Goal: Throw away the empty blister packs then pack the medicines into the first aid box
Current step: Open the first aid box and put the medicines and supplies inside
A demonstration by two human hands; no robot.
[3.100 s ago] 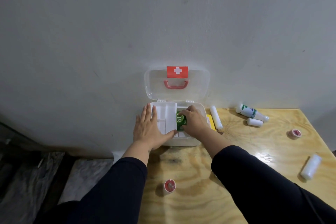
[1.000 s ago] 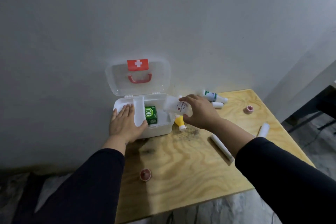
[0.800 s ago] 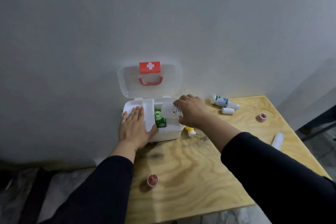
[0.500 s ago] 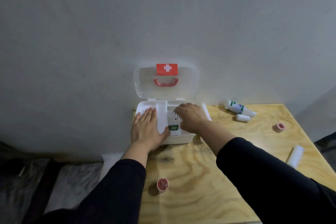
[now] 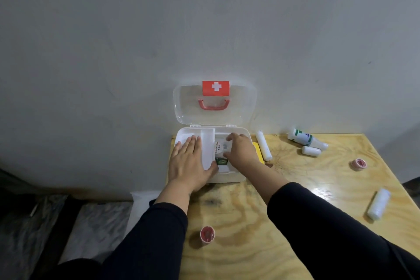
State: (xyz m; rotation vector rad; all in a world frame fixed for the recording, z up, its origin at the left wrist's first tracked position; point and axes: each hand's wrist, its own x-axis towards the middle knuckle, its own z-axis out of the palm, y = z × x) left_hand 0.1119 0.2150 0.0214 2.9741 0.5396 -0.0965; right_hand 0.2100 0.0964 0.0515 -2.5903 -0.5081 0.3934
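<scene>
The clear bottle [image 5: 220, 148] I lifted off the table a second ago now lies inside the first aid box [image 5: 229, 176], on top of the green carton [image 5: 221, 161]. My right hand [image 5: 241, 150] curls loosely over it, pressing it down. My left hand [image 5: 189, 163] lies flat and open on the white tray [image 5: 207, 143]. One more medicine is packed; bottles and rolls remain on the table [image 5: 295, 188].

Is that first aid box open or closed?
Open: the first aid box has its clear lid tipped back against the wall.
</scene>
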